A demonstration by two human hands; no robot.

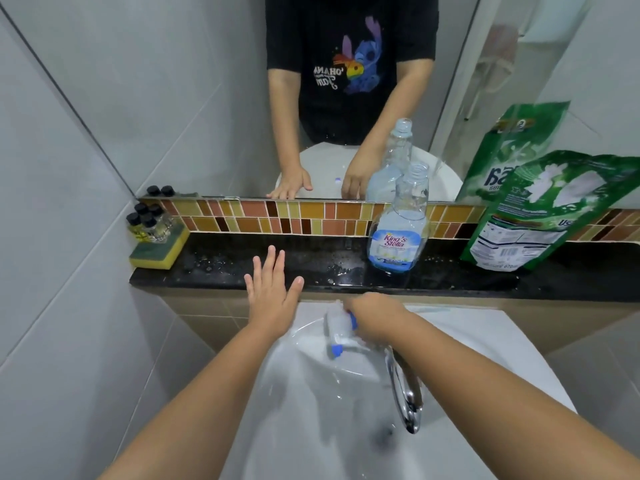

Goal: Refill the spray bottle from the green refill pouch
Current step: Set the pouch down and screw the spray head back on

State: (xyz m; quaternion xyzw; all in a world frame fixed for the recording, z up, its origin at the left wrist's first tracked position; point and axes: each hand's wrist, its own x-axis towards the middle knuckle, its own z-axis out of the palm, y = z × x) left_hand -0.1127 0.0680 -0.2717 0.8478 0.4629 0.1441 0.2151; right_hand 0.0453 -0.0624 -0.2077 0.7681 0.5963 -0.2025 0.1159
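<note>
Basin: white ceramic sink [346,445] nearest the camera, curved chrome tap [405,393] on its right side.
Right hand [374,320]: over the basin's far edge, fingers curled round the white-and-blue trigger spray head [337,332], nozzle pointing down.
Left hand [272,289]: fingers straight and spread, holding nothing, fingertips over the black stone ledge [242,268].
Bottle: clear plastic spray bottle [398,230] with blue label, upright on the ledge, neck uncapped.
Pouch: green refill pouch [533,216] standing right of the bottle, apart from it, leaning on the mirror.
Corner: yellow-green sponge [159,249] under small black-capped bottles [147,220].
</note>
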